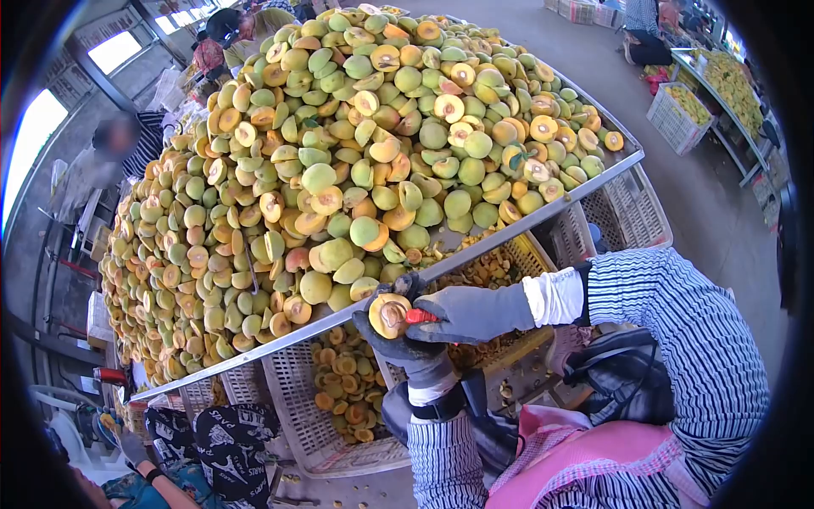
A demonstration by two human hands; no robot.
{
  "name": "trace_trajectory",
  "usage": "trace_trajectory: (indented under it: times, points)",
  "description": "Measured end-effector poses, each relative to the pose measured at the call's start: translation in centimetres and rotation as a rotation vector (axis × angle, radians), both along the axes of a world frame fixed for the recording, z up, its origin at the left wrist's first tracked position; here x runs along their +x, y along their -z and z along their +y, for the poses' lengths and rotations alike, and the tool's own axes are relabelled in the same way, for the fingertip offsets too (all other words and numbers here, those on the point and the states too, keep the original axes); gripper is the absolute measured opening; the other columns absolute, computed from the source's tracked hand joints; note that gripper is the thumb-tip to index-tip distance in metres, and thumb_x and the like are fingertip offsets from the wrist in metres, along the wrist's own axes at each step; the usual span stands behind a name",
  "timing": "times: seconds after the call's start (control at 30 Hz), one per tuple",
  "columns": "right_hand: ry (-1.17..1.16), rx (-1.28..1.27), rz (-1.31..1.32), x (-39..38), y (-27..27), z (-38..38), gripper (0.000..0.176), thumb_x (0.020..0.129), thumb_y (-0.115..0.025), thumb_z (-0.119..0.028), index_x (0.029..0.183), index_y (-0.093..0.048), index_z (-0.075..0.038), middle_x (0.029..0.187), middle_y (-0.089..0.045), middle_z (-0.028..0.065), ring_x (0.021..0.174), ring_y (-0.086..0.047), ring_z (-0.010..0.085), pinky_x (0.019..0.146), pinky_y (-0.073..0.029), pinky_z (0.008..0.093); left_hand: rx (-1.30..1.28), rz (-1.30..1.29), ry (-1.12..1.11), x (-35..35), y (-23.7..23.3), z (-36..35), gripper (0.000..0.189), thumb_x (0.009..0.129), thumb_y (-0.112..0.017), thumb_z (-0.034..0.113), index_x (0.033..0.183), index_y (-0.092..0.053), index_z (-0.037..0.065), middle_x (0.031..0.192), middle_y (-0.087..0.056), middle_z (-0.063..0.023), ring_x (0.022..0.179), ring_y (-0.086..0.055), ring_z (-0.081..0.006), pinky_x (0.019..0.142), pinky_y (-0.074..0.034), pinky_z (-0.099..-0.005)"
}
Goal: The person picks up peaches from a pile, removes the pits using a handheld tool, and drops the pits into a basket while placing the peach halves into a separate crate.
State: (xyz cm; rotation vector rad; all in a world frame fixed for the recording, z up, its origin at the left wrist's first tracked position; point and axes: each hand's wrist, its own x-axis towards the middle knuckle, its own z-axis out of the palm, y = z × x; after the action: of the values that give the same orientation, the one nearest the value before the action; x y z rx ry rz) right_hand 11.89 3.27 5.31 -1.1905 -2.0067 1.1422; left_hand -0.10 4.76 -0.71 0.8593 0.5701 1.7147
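Note:
My left hand (409, 349), in a dark glove, is closed around a peach half (389, 316) with its cut face turned up. My gloved right hand (479, 312) grips a small red-handled pitting tool (421, 316). The tool's tip meets the cut face, where a curved line runs around the stone area; its exact shape is too small to make out. Both hands are just over the near metal rim (475, 261) of a table heaped with whole and halved peaches (339, 170).
Below the rim stand a plastic crate (292, 403) of peach halves and a yellow crate (530, 254) with scraps. A co-worker's gloved hand (133, 447) is at lower left. More people sit behind the heap. Another fruit-laden table (716, 102) and a white crate (670, 127) are at right.

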Motion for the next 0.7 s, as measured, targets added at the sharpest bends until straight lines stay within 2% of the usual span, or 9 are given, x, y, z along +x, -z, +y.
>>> trace_trajectory:
  times: [0.03,0.1,0.23,0.3,0.33,0.43,0.5,0.57,0.7]
  points:
    - [0.0,0.002,0.001,0.2,-0.7,-0.1,0.049,0.096,-0.051,-0.05,0.099,-0.058,-0.001,0.085,-0.065,0.0217,0.079,-0.061,0.0404,0.074,-0.048,0.0463,0.002,0.001,0.0,-0.4,0.1,0.1,0.04,0.097,-0.055,0.033,0.12,-0.047,0.002,0.109,-0.058,-0.0126,0.098,-0.062,-0.0283,0.088,-0.053,-0.0473]
    - [-0.015,-0.447,-0.005,1.0,-2.7,-0.5,0.05,0.097,-0.051,-0.05,0.1,-0.058,-0.001,0.08,-0.065,0.0183,0.075,-0.063,0.0351,0.072,-0.049,0.044,0.02,0.253,0.062,-1.5,0.9,0.4,0.043,0.097,-0.056,0.032,0.125,-0.046,0.001,0.113,-0.059,-0.0142,0.102,-0.063,-0.0286,0.091,-0.053,-0.0445]
    - [0.014,-0.045,-0.163,2.0,-0.5,-0.7,0.052,0.096,-0.051,-0.053,0.1,-0.058,-0.001,0.072,-0.062,0.0143,0.063,-0.062,0.0261,0.063,-0.05,0.0392,-0.096,0.306,0.004,-1.5,2.9,0.8,0.048,0.095,-0.062,0.03,0.124,-0.045,-0.005,0.115,-0.06,-0.0149,0.095,-0.065,-0.0247,0.088,-0.054,-0.0384]
    - [0.037,-0.619,0.067,2.8,-1.6,-1.3,0.058,0.094,-0.051,-0.06,0.097,-0.057,-0.002,0.067,-0.059,0.0098,0.053,-0.058,0.0185,0.051,-0.048,0.0338,-0.238,0.184,-0.009,-1.3,3.4,0.8,0.056,0.093,-0.065,0.028,0.131,-0.041,-0.006,0.118,-0.06,-0.0154,0.095,-0.064,-0.0245,0.088,-0.054,-0.0389]
    - [0.039,-0.614,0.069,2.8,-1.0,-1.3,0.058,0.094,-0.051,-0.06,0.097,-0.057,-0.002,0.067,-0.059,0.0098,0.053,-0.058,0.0185,0.051,-0.048,0.0338,0.11,0.513,-0.033,-1.2,3.5,0.9,0.065,0.093,-0.066,0.028,0.138,-0.034,-0.006,0.112,-0.06,-0.0131,0.092,-0.063,-0.0239,0.088,-0.054,-0.0385]
    - [0.075,-0.433,0.056,2.6,0.6,-1.5,0.061,0.091,-0.052,-0.063,0.094,-0.057,-0.003,0.066,-0.058,0.0077,0.049,-0.056,0.0172,0.042,-0.044,0.0306,0.242,0.383,-0.155,-0.4,3.1,0.8,0.067,0.093,-0.065,0.03,0.139,-0.032,-0.006,0.104,-0.059,-0.0109,0.087,-0.062,-0.0238,0.088,-0.054,-0.0386]
    - [0.017,-0.632,0.115,2.4,0.7,-1.9,0.06,0.091,-0.053,-0.063,0.091,-0.056,-0.003,0.065,-0.056,0.0053,0.05,-0.055,0.0164,0.044,-0.045,0.0303,0.2,0.343,-0.116,-0.7,3.7,0.7,0.065,0.093,-0.065,0.03,0.138,-0.034,-0.006,0.096,-0.058,-0.0097,0.082,-0.062,-0.0224,0.082,-0.055,-0.0363]
    - [-0.013,-0.684,0.159,2.9,0.7,-1.5,0.059,0.091,-0.053,-0.061,0.089,-0.058,-0.003,0.064,-0.054,0.0041,0.049,-0.053,0.016,0.045,-0.044,0.0307,-0.202,0.245,-0.079,-1.4,4.7,1.1,0.059,0.097,-0.056,0.039,0.134,-0.039,-0.004,0.093,-0.061,-0.0104,0.077,-0.062,-0.0208,0.075,-0.056,-0.035]
    - [-0.091,-0.723,0.115,4.4,0.4,-1.3,0.055,0.09,-0.057,-0.059,0.082,-0.059,-0.005,0.061,-0.051,0.0003,0.047,-0.048,0.0129,0.038,-0.037,0.0278,0.079,0.709,-0.123,-1.1,-0.5,0.2,0.052,0.102,-0.042,0.046,0.114,-0.055,-0.003,0.084,-0.065,-0.0115,0.068,-0.062,-0.02,0.068,-0.055,-0.0333]
